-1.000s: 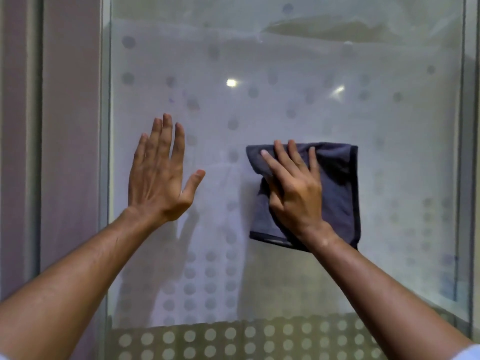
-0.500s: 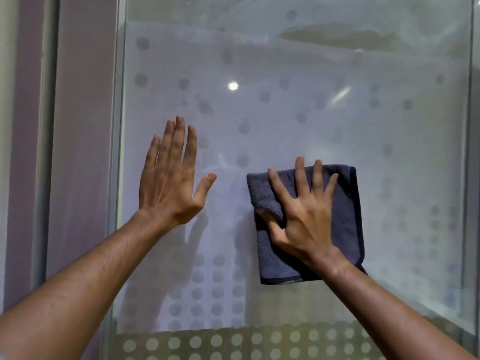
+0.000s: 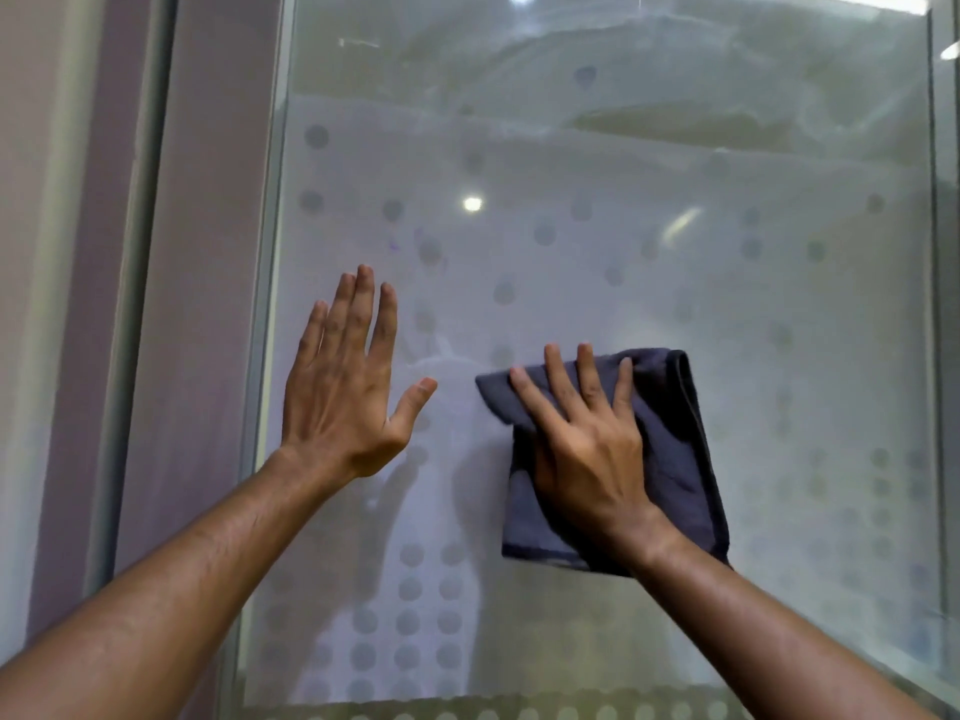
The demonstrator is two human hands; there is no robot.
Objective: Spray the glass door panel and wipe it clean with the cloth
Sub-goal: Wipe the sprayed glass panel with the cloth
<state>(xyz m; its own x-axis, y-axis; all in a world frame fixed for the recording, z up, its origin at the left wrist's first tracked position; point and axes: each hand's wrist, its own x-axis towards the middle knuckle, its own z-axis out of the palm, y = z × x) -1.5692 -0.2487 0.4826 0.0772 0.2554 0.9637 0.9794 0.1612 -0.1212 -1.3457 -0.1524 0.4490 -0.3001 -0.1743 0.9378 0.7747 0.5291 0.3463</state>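
Observation:
The glass door panel (image 3: 649,262) fills the view; it is frosted and printed with grey dots. A folded dark grey cloth (image 3: 670,449) lies flat against the glass right of centre. My right hand (image 3: 587,449) presses on the cloth with straight, spread fingers. My left hand (image 3: 345,387) lies flat on the bare glass to the left of the cloth, fingers straight and pointing up. No spray bottle is in view.
A grey metal door frame (image 3: 135,304) and a pale wall run down the left side. Another frame edge (image 3: 943,304) stands at the far right. A band of dense dots (image 3: 519,711) crosses the bottom of the glass.
My right hand has slid the cloth downward on the glass and spread its fingers. The camera has tilted, showing more of the upper glass. My left hand stays flat on the panel.

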